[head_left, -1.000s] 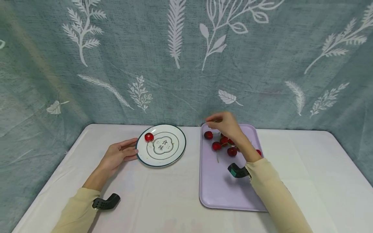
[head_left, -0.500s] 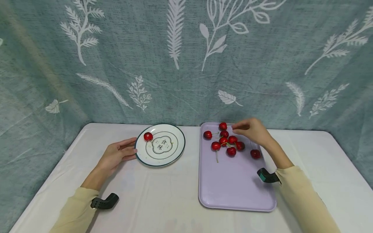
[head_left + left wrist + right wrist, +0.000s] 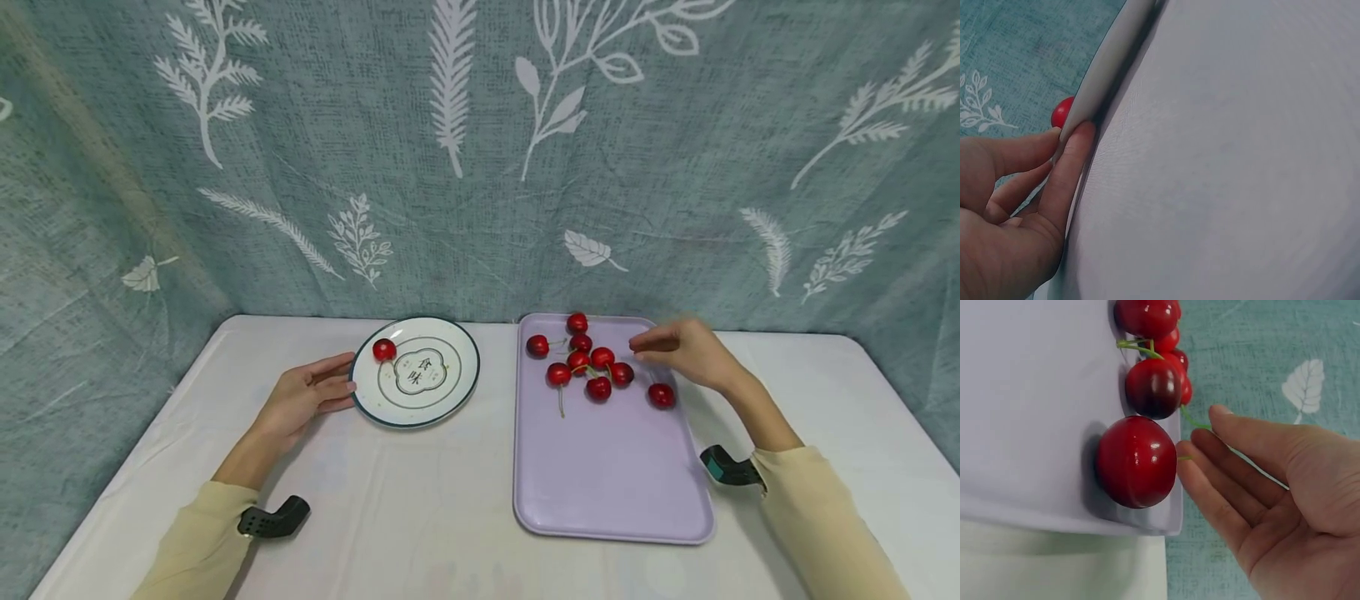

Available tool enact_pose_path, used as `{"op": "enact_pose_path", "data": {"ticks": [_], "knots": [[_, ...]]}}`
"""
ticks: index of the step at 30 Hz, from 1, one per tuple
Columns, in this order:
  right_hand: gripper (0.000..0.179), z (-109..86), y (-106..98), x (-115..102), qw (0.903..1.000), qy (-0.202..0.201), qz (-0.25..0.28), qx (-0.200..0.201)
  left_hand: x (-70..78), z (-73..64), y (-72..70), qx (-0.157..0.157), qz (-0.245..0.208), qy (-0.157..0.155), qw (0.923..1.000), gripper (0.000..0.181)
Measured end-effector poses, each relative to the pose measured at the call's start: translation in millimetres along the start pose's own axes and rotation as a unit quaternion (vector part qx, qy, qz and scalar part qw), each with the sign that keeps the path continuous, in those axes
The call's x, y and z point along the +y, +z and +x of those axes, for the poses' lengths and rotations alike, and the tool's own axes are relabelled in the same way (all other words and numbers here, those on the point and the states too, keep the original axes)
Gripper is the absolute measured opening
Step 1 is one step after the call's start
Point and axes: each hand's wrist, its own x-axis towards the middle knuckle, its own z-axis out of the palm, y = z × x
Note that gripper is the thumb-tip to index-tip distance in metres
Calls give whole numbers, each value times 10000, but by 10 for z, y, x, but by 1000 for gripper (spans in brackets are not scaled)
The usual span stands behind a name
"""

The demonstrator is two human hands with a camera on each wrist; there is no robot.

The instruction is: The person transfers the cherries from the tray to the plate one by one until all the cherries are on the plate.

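At the left, my left hand (image 3: 300, 398) pinches the rim of a white plate (image 3: 459, 379) with a dark green edge. The left wrist view shows thumb and finger on either side of that rim. One red cherry (image 3: 384, 350) lies on the plate, near its left side. Over the right edge of a lilac tray (image 3: 600, 467), my right hand (image 3: 690, 357) hangs with loosely bent, parted fingers and holds nothing. Closest to it are a dark cherry (image 3: 622, 374) and a lone cherry (image 3: 662, 396). In the right wrist view, the fingertips overlap the thin green stems beside this large cherry (image 3: 1136, 461).
Several more cherries (image 3: 578, 362) cluster toward the back of the tray, some with green stems. A white cloth (image 3: 450, 500) covers the table. Behind its far edge hangs a teal curtain (image 3: 300, 125) with white leaf prints.
My right hand has moved right and toward me, from over the tray's back left to its right edge, uncovering the cherries. My left hand has stayed at the plate.
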Motion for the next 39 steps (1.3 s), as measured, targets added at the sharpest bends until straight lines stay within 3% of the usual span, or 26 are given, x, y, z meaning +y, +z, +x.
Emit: {"op": "enact_pose_path", "data": {"ticks": [8,23,32,39], "knots": [[28,-107,-5,68,9996,170,35,-233,11,-9,-4,4,-37,4,10000,59],[21,-160,3,131,9992,348,133,-119,14,-13,-3,31,-72,-19,10000,59],[28,-213,-157,105,9952,624,670,-351,36,-17,31,41,-101,-80,9999,58],[38,-246,-226,213,9839,978,1367,-613,41,-21,37,55,-101,-81,9999,58]]}}
